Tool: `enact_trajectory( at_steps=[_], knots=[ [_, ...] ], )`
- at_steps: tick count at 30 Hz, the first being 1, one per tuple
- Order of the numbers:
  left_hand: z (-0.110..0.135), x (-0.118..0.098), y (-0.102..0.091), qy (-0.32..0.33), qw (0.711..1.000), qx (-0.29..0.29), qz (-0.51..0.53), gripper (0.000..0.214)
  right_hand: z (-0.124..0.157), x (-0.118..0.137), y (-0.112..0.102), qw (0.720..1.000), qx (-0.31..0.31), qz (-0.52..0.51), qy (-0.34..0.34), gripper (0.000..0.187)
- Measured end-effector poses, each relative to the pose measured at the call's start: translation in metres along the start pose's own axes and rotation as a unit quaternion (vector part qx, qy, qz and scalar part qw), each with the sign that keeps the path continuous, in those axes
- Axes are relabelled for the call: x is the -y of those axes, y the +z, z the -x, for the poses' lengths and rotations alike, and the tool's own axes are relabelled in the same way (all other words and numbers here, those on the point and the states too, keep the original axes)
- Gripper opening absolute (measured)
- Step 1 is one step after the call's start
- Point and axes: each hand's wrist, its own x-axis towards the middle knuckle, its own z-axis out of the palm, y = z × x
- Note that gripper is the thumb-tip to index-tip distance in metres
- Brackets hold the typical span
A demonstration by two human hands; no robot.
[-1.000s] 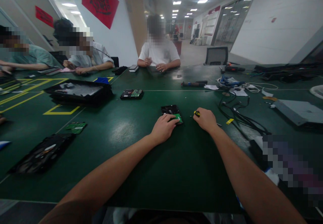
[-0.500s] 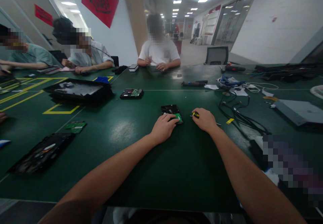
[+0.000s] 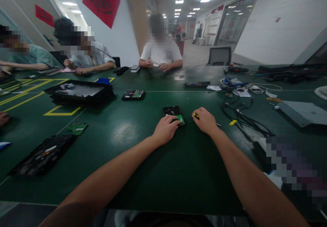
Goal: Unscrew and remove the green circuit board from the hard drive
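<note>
My left hand (image 3: 166, 130) rests over the near left part of a black hard drive (image 3: 171, 111) with a green circuit board, its fingers curled on the drive and holding it on the table. The drive's near side is hidden under that hand. A little to the right of the drive, my right hand (image 3: 205, 120) is closed round a screwdriver (image 3: 196, 116) with a yellow and black handle. The screwdriver's thin shaft sticks out behind the hand, toward the right, away from the drive.
Another hard drive (image 3: 133, 94) lies farther back, left of centre. Black trays (image 3: 79, 95), a loose green board (image 3: 77, 128) and a black casing (image 3: 42, 155) are on the left. Cables (image 3: 245, 118) and a grey metal box (image 3: 302, 112) lie on the right. Co-workers sit across the table.
My right hand has shifted slightly left, toward the hard drive, with the screwdriver in it. My left hand and the drive have stayed in place.
</note>
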Motion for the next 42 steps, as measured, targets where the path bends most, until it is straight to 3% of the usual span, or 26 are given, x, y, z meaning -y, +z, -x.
enact_trajectory(
  at_steps=[4,10,15,23,31,36,39,42],
  knots=[
    [-0.001,-0.001,0.0,0.001,1.0,0.001,0.0,0.034,0.0,-0.011,-0.005,0.999,-0.024,0.007,0.048,0.023],
    [-0.001,-0.001,0.0,-0.004,1.0,0.004,0.001,0.035,0.0,-0.023,-0.006,0.993,0.011,0.03,0.112,0.025],
    [-0.001,-0.001,-0.001,-0.006,1.0,0.009,0.005,0.035,-0.002,-0.022,0.0,0.996,0.027,-0.008,0.088,0.02],
    [-0.001,-0.002,-0.001,-0.012,1.0,0.016,0.003,0.035,-0.002,-0.026,0.007,0.998,-0.004,-0.042,0.04,0.016],
    [0.0,-0.001,-0.002,-0.01,1.0,0.016,0.01,0.036,0.0,-0.033,0.003,0.997,-0.045,-0.01,0.064,0.02],
    [0.0,-0.001,-0.001,-0.014,1.0,0.005,0.025,0.035,0.001,-0.034,0.005,0.998,-0.024,0.01,0.055,0.019],
    [0.002,-0.001,-0.003,-0.049,0.997,-0.025,0.056,0.039,0.0,-0.031,0.005,0.998,-0.005,0.021,0.064,0.021],
    [0.006,-0.002,-0.006,-0.126,0.989,-0.064,0.047,0.047,-0.001,-0.029,0.005,0.995,0.021,0.029,0.091,0.026]
  ],
)
